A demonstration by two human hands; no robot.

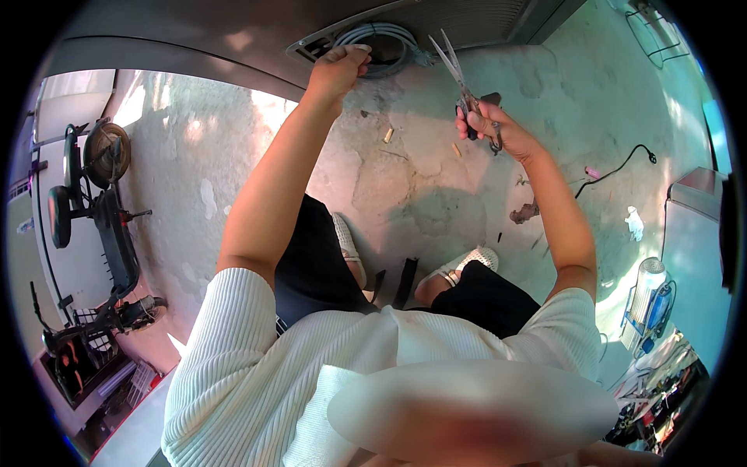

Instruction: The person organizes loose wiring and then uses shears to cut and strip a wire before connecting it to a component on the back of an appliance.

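A coiled light grey cable (389,31) hangs at the underside edge of a dark metal cabinet (187,47) at the top. My left hand (339,71) is raised at the coil's left side, fingers pinched; what is between them is too small to make out. My right hand (498,128) grips metal scissors (454,66) with dark handles, blades pointing up beside the coil's right end and slightly apart. A dark piece behind the handles is unclear.
An electric scooter (109,233) stands at left. The concrete floor (389,171) has scraps and a black cord (607,175). A blue machine with a silver cylinder (650,300), clutter (654,397) and a grey cabinet (696,226) are at right. My sandalled feet are below my hands.
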